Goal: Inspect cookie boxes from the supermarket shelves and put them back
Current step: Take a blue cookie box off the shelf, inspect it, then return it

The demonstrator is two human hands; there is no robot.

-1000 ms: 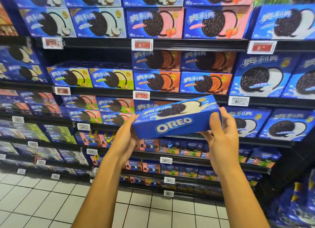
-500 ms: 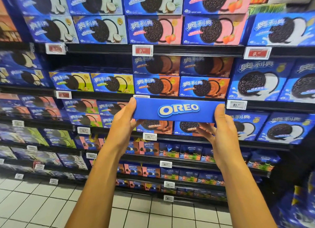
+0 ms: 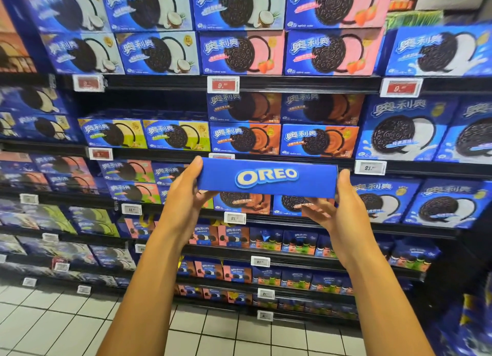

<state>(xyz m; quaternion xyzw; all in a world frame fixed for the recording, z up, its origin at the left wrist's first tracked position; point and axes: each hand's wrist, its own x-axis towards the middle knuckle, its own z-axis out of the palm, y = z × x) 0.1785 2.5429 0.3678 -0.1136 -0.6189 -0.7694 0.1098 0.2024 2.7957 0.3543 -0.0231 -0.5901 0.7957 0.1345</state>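
The cookie box (image 3: 267, 178) has been tipped since a second ago: its narrow OREO edge now faces the camera instead of the printed front. Left hand (image 3: 186, 195) and right hand (image 3: 343, 209) clasp its ends, fingers curled beneath, before the shelves (image 3: 292, 85). Inspection appears ongoing; return still pending.

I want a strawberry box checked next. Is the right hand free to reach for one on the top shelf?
Probably not yet: the right hand and left hand both grip the blue box. The strawberry boxes stand unobstructed above.
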